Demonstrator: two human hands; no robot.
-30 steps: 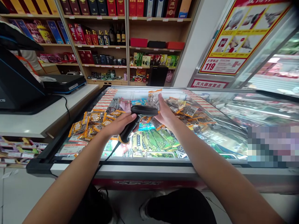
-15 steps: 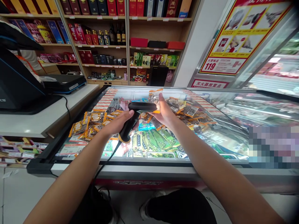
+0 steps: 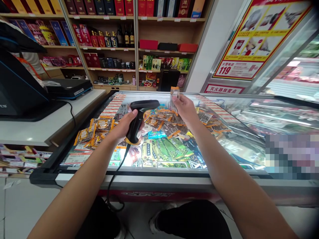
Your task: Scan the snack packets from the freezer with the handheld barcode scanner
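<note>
My left hand (image 3: 126, 125) is wrapped round the grip of a black barcode scanner (image 3: 136, 124), its head pointing right and its cable hanging down toward me. In my right hand (image 3: 185, 109) a small snack packet (image 3: 174, 96) with orange ends is pinched, held upright to the right of the scanner head and apart from it. Below both hands, a loose heap of similar orange-edged packets (image 3: 171, 124) lies on the freezer's glass top (image 3: 216, 146). Another pile of such packets (image 3: 96, 132) is at the left, beside my left forearm.
Under the glass of the chest freezer are green ice-cream packs (image 3: 170, 147). A counter (image 3: 32, 129) with a black scale (image 3: 68, 89) and a checkout machine (image 3: 18, 79) stands at the left. Shelves (image 3: 107, 49) of boxes and bottles line the back wall. The scanner cable (image 3: 114, 176) dangles over the freezer's front edge.
My right hand has moved right and slightly up with the packet, away from the scanner head, turning the packet edge-on. The scanner has shifted slightly left and up in my left hand.
</note>
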